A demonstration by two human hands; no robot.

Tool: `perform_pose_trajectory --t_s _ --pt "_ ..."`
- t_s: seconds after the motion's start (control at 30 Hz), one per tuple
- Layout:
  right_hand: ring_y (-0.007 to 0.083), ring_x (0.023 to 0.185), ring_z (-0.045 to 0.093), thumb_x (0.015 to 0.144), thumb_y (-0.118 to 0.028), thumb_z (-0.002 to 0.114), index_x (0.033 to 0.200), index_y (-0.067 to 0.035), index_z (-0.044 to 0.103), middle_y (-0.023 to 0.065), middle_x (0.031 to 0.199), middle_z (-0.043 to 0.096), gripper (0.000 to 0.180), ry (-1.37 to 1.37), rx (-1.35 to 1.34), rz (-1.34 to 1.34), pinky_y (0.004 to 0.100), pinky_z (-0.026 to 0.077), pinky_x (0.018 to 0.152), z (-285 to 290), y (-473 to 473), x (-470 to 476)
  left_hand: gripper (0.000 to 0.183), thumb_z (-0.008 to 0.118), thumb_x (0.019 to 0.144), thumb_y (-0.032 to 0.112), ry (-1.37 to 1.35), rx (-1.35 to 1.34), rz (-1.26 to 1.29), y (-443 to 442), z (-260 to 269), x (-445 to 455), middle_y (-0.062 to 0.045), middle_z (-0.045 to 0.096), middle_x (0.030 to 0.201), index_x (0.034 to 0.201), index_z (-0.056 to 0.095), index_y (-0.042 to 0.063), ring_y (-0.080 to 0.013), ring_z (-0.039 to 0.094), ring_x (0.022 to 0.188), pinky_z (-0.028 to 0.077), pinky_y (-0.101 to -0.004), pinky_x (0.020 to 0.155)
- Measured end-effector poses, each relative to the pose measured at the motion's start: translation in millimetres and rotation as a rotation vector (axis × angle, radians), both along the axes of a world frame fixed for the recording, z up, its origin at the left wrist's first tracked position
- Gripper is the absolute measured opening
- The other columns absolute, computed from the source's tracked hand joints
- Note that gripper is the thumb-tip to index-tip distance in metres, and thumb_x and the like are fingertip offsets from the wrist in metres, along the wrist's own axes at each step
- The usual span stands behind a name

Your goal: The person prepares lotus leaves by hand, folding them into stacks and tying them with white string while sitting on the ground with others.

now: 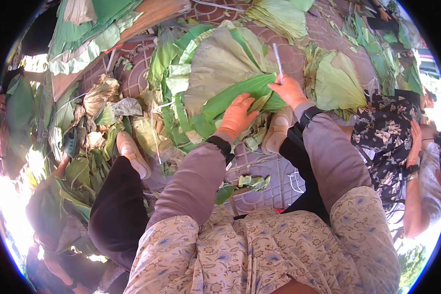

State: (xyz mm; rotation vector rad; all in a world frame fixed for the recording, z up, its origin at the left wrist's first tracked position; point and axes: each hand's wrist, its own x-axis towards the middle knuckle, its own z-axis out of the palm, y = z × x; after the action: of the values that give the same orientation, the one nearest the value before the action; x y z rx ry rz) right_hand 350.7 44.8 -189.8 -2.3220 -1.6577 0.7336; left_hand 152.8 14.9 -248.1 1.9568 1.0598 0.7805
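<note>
A stack of large dried lotus leaves (220, 66), folded like fans, lies on the ground between my feet. Across its near right side is a bright green folded leaf (239, 93). My left hand (238, 117) rests palm down on the lower edge of that green leaf, thumb apart from the fingers. At the leaf's narrow right end is my right hand (289, 91), thumb and fingers pinched together. From its grip a thin whitish stick or strip (278, 58) points up and away. Whether those fingers also pinch the leaf tip is hard to tell.
More leaf bundles lie at the right (336, 81) and top (279, 18). A wooden board (150, 16) carries stacked leaves (103, 33) at upper left. Loose leaves and white ties (163, 106) litter the paving. Other people sit close on both sides, one in a floral garment (382, 128).
</note>
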Motion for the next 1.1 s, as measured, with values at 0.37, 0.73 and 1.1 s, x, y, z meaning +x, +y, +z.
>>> perform_pose_trajectory --t_s 0.37,0.73,1.1 --pt "0.0301 0.066 0.056 0.065 -0.030 0.068 0.069 -0.006 0.051 0.0124 0.065 0.056 0.029 -0.084 -0.001 -0.009 0.0380 0.043 0.061 -29 -17 3 0.028 0.048 0.087 0.035 -0.712 -0.974 1.022 21 -45 -170 -0.003 0.055 0.062 0.082 0.051 0.007 -0.0104 0.044 0.046 0.032 -0.0239 0.040" --pt "0.0308 0.070 0.056 0.068 -0.030 0.065 0.075 -0.007 0.051 0.0119 0.070 0.058 0.027 -0.192 -0.019 -0.055 0.0389 0.044 0.064 -17 -31 -4 0.008 0.054 0.082 0.016 -1.040 -0.945 1.037 53 -28 -187 0.001 0.049 0.063 0.081 0.048 0.011 -0.0082 0.040 0.050 0.031 -0.0243 0.042" --pt "0.0303 0.076 0.056 0.072 -0.027 0.065 0.084 -0.006 0.052 0.0140 0.080 0.058 0.028 0.102 0.191 -0.051 0.0363 0.044 0.067 -21 -17 -4 0.007 0.061 0.074 0.008 -0.203 0.070 0.446 36 41 -83 -0.008 0.058 0.073 0.080 0.058 0.005 -0.0212 0.053 0.063 0.044 -0.0306 0.059"
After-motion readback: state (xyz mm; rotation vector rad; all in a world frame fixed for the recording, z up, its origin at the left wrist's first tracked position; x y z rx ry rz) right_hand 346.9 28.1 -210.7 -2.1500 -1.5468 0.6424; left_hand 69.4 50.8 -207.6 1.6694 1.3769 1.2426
